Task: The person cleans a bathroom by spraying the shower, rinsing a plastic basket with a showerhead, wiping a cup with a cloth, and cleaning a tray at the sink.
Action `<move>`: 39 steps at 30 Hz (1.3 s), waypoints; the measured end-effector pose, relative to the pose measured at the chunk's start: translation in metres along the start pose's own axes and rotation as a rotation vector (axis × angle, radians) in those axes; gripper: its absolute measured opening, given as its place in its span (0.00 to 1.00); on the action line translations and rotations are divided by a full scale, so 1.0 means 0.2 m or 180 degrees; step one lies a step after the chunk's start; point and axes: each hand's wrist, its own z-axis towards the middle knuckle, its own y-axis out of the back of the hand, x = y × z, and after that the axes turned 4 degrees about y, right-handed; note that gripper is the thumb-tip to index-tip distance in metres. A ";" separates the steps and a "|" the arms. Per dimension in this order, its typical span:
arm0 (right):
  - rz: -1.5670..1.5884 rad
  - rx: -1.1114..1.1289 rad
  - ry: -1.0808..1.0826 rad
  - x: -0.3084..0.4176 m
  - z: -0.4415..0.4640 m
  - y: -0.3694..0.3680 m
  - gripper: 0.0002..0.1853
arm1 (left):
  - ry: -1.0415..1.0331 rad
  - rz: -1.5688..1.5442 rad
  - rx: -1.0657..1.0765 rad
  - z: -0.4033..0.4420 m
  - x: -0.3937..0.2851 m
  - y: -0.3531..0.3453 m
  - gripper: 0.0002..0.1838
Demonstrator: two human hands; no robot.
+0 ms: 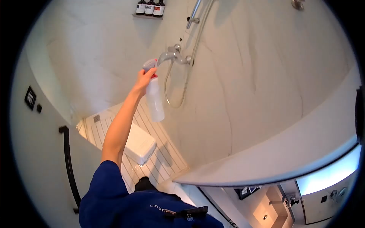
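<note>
My left hand [143,80] is closed around the neck of a translucent spray bottle [155,102] with a pale head and red parts at its trigger. My left arm stretches out ahead, and the bottle hangs roughly upright. Just right of the bottle's head is the chrome shower mixer [175,56] on the wall, with its spout close to the spray head. A shower hose [166,85] loops down from it. My right hand is out of sight.
A white block-shaped stool [140,144] stands on the slatted floor [167,159]. Three dark bottles [150,8] sit on a wall shelf. To the left is a door with a black handle [68,163]. A sink [266,205] appears at lower right.
</note>
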 end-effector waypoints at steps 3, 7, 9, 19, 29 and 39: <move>0.1534 -0.0041 -0.0749 0.26 0.04 0.21 0.15 | -0.0018 -0.0186 0.0281 0.26 -0.07 0.14 0.17; 0.3601 -0.0341 -0.1623 0.55 0.07 0.55 0.14 | -0.0052 0.0376 0.0385 0.51 -0.07 0.21 0.16; 0.3850 -0.0413 -0.1675 0.65 0.06 0.67 0.14 | 0.0154 0.0253 0.0301 0.54 -0.05 0.22 0.16; 0.4082 -0.0515 -0.1707 0.81 0.15 0.91 0.13 | 0.0349 0.0166 0.0502 0.49 0.14 0.25 0.14; 0.4260 -0.0534 -0.1860 0.80 0.15 0.80 0.12 | -0.0925 0.0050 0.0609 0.47 -0.34 -0.03 0.13; 0.4806 -0.0762 -0.2756 1.14 -0.33 0.07 0.06 | -0.1499 0.2219 0.1357 -0.25 0.31 0.15 0.24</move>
